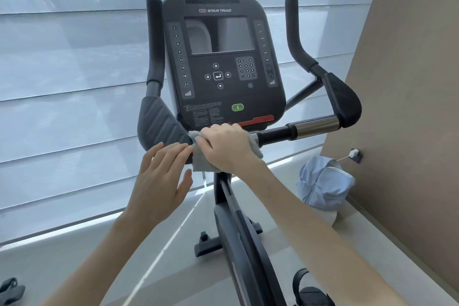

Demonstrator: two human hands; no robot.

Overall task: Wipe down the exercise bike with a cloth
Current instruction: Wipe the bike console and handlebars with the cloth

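Observation:
A black exercise bike fills the middle of the view, with its console upright ahead of me and a handlebar running out to the right. My right hand presses a pale grey cloth over the bar just below the console. Part of the cloth hangs down under that hand. My left hand is flat with fingers spread, its fingertips touching the cloth's left edge beside the left arm pad.
A light blue fabric bundle sits on the floor at the right, by a beige wall. Window blinds span the back. The bike's frame and a pedal lie below. A dark object is at bottom left.

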